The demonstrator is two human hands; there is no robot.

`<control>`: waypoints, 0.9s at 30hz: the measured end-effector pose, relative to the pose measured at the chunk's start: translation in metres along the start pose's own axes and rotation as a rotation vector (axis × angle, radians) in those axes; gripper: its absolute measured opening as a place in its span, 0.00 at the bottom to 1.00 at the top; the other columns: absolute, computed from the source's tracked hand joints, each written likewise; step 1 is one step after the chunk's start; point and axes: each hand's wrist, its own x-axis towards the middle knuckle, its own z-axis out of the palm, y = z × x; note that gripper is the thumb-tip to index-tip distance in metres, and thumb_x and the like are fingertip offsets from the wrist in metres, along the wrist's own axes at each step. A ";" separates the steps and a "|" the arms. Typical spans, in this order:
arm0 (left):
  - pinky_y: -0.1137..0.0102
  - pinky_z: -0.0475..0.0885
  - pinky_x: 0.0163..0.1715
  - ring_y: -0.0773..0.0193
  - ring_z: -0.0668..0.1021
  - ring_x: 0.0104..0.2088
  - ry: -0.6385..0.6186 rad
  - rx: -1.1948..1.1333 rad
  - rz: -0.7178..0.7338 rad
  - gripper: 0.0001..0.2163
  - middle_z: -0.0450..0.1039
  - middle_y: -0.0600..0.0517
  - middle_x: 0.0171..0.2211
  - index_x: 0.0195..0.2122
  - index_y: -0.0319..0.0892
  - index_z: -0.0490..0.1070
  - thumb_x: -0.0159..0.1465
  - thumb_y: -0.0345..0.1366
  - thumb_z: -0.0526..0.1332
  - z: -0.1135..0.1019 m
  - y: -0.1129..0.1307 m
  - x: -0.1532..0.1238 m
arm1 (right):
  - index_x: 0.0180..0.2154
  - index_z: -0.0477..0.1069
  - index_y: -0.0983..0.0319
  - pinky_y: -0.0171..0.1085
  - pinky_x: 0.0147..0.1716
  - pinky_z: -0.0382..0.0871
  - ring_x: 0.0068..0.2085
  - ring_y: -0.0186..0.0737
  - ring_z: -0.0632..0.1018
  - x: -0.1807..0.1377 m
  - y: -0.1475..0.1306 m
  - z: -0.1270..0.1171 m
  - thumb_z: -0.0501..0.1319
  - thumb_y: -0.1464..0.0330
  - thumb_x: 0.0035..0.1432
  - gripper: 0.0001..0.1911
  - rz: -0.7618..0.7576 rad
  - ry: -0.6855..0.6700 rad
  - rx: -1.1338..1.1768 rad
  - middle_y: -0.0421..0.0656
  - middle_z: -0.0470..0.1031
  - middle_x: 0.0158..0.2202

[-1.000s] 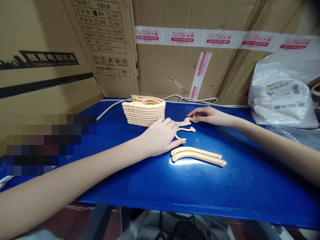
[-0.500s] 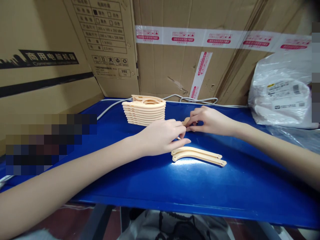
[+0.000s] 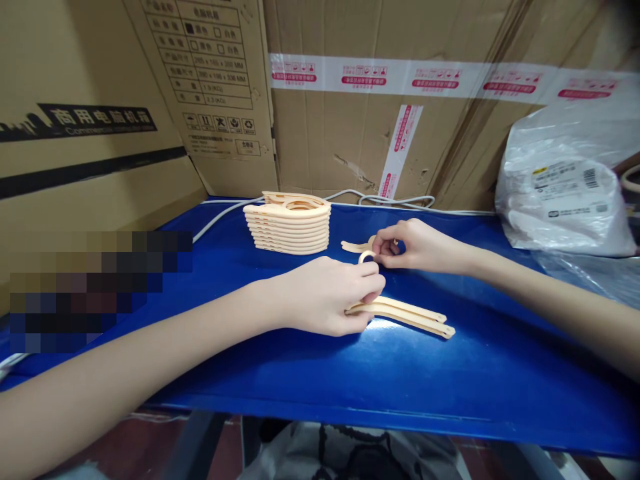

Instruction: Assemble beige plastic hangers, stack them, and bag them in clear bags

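Observation:
On the blue table, two cream plastic curved strips [image 3: 413,317] lie side by side, with small holes at their right ends. My left hand [image 3: 333,297] is closed over their left ends, thumb below and fingers above; its fingertips are partly hidden. Behind it, my right hand [image 3: 407,245] pinches a small cream plastic hook [image 3: 367,255], whose curved end pokes out left of the fingers. Another flat cream plastic piece [image 3: 354,247] lies just behind that hook, partly covered by my right hand.
A neat stack of cream plastic pieces [image 3: 287,230] stands at the back left of the blue table [image 3: 300,373]. Behind run white cables [image 3: 400,200] along cardboard boxes [image 3: 340,133]. A clear plastic bag [image 3: 565,187] with a label sits at the back right.
My left hand has come down and toward me onto the strips' left ends. The right hand has dropped slightly, and the hook in it now shows.

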 end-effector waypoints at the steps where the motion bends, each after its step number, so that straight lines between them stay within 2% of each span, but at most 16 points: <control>1: 0.71 0.59 0.26 0.68 0.70 0.28 -0.003 -0.001 0.000 0.04 0.69 0.55 0.36 0.35 0.41 0.66 0.64 0.35 0.58 0.001 0.000 0.000 | 0.32 0.72 0.62 0.34 0.28 0.61 0.25 0.33 0.71 0.000 0.000 0.001 0.62 0.67 0.54 0.05 0.025 0.005 0.126 0.38 0.73 0.24; 4: 0.71 0.60 0.25 0.69 0.71 0.28 -0.006 -0.015 -0.010 0.04 0.69 0.55 0.36 0.35 0.41 0.66 0.65 0.35 0.58 0.002 -0.001 0.001 | 0.33 0.66 0.61 0.33 0.26 0.61 0.25 0.31 0.70 0.001 0.002 0.004 0.62 0.67 0.55 0.07 0.084 0.048 0.491 0.37 0.72 0.24; 7: 0.72 0.60 0.25 0.69 0.71 0.28 -0.008 -0.029 -0.026 0.04 0.69 0.55 0.36 0.36 0.40 0.66 0.65 0.36 0.57 0.003 0.000 0.001 | 0.33 0.64 0.61 0.33 0.25 0.60 0.23 0.30 0.69 0.000 0.002 0.008 0.64 0.67 0.54 0.09 0.107 0.065 0.660 0.36 0.71 0.23; 12: 0.71 0.60 0.24 0.69 0.71 0.27 0.015 0.000 -0.050 0.06 0.69 0.53 0.36 0.37 0.40 0.67 0.67 0.37 0.56 0.006 0.002 0.002 | 0.33 0.68 0.62 0.34 0.29 0.59 0.24 0.29 0.65 -0.004 0.001 0.015 0.64 0.65 0.56 0.08 0.178 0.164 0.811 0.34 0.67 0.20; 17: 0.71 0.62 0.24 0.68 0.71 0.28 0.032 0.032 -0.028 0.08 0.69 0.52 0.40 0.38 0.40 0.68 0.68 0.39 0.55 0.009 0.001 0.003 | 0.28 0.69 0.62 0.35 0.30 0.59 0.25 0.31 0.66 -0.006 0.001 0.023 0.63 0.57 0.58 0.15 0.239 0.176 0.907 0.35 0.65 0.21; 22: 0.72 0.61 0.22 0.69 0.71 0.28 0.045 0.080 0.010 0.10 0.70 0.50 0.41 0.36 0.40 0.68 0.68 0.41 0.54 0.011 0.001 0.003 | 0.27 0.67 0.62 0.34 0.28 0.59 0.24 0.30 0.65 -0.002 -0.003 0.032 0.63 0.62 0.57 0.12 0.291 0.263 1.003 0.36 0.66 0.21; 27: 0.72 0.66 0.27 0.62 0.75 0.38 0.089 0.162 0.035 0.11 0.72 0.46 0.45 0.34 0.40 0.70 0.69 0.40 0.53 0.016 0.005 0.006 | 0.27 0.64 0.61 0.34 0.26 0.58 0.23 0.31 0.65 -0.001 -0.004 0.038 0.58 0.65 0.56 0.08 0.322 0.349 1.077 0.37 0.67 0.21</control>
